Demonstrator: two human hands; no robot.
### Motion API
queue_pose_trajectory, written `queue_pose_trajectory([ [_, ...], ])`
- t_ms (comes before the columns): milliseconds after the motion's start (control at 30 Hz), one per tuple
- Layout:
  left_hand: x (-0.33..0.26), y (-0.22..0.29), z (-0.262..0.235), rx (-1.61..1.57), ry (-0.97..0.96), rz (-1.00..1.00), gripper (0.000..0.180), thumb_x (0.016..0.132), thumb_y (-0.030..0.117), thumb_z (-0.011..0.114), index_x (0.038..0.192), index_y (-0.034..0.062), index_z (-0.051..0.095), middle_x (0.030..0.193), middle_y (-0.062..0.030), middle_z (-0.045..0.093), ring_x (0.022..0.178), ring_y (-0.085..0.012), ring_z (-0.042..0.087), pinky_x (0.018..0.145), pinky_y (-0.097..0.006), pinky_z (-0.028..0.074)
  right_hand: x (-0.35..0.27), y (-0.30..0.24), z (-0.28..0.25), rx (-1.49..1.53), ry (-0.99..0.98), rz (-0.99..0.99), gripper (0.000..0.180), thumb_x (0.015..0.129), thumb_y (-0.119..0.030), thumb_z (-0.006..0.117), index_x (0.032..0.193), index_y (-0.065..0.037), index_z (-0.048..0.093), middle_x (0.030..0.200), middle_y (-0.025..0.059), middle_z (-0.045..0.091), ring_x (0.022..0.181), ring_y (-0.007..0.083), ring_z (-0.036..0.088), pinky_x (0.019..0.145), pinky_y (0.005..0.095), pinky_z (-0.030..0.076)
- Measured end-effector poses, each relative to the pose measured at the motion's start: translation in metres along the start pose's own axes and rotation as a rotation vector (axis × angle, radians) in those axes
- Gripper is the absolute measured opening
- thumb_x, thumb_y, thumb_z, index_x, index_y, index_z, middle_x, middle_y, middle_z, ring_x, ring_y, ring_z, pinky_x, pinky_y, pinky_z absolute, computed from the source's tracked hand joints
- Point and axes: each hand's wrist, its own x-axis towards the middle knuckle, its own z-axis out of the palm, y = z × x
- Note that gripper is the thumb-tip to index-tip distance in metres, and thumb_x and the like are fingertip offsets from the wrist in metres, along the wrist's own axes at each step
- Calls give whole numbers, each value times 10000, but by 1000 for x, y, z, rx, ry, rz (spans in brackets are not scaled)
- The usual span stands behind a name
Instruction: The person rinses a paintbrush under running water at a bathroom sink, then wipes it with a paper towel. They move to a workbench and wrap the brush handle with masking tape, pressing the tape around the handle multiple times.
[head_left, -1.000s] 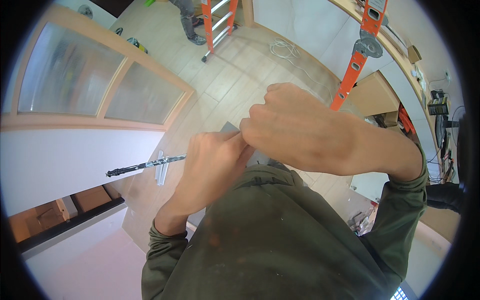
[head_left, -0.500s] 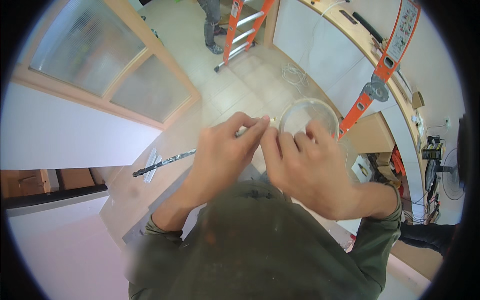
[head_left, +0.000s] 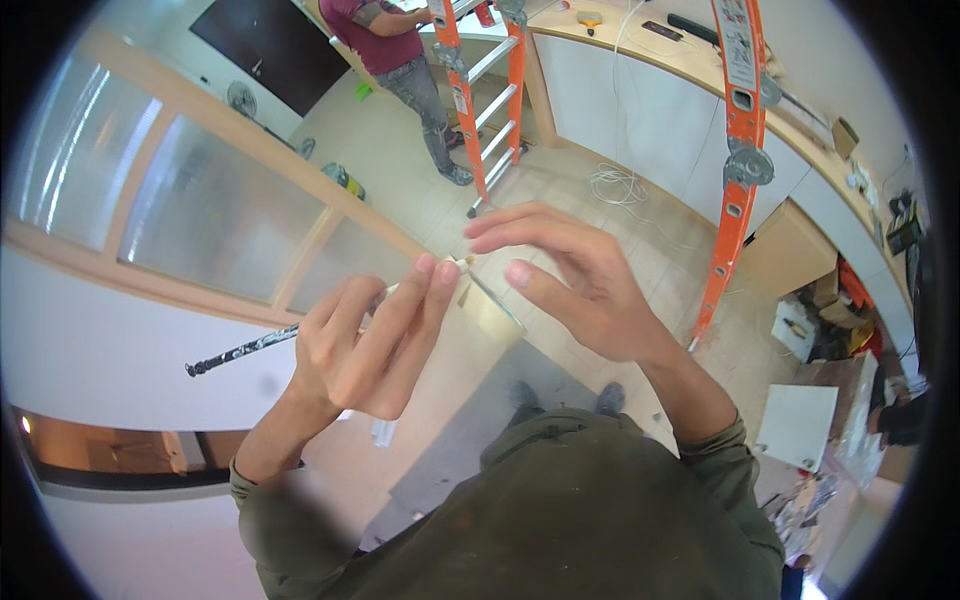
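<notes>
My left hand (head_left: pixel 365 345) is closed around a thin dark rod (head_left: pixel 245 350) smeared with white paint. The rod sticks out to the left, and its pale front part passes under my fingers. At those fingertips shows a small cream piece with a brownish end (head_left: pixel 468 261). Just below hangs a cream ring-shaped roll (head_left: pixel 488 312), like tape, seen nearly edge-on; how it is held is hidden. To its right, my right hand (head_left: pixel 575 275) is open, thumb and fingers apart with nothing between them.
An orange ladder (head_left: pixel 738 200) stands at the right, another orange ladder (head_left: pixel 497 110) at the back beside a person (head_left: pixel 385 60). Left is a wood-framed glass partition (head_left: pixel 215 215). White cable (head_left: pixel 618 183) lies on the floor near a long counter (head_left: pixel 690 55). Boxes (head_left: pixel 790 250) line the right.
The view has shifted, showing more of the room. My right hand has opened and come away from my left fingertips. The roll, earlier seen face-on as a ring, now appears edge-on.
</notes>
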Motion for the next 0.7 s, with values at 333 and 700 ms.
queue_pose_trajectory([
  [333,26,-14,-18,71,0,75,431,594,-114,696,1021,-95,752,943,-187,706,574,-182,495,470,-256,404,10,-17,11,330,-73,158,61,913,19,690,965,49,704,954,90,681,927,150,606,837,302,451],
  [700,24,15,-17,-227,158,-300,492,681,-150,729,1161,-45,710,945,-138,646,643,-181,620,500,-259,464,9,-42,14,202,-6,-41,37,876,8,701,890,41,709,818,78,697,770,138,640,708,276,484],
])
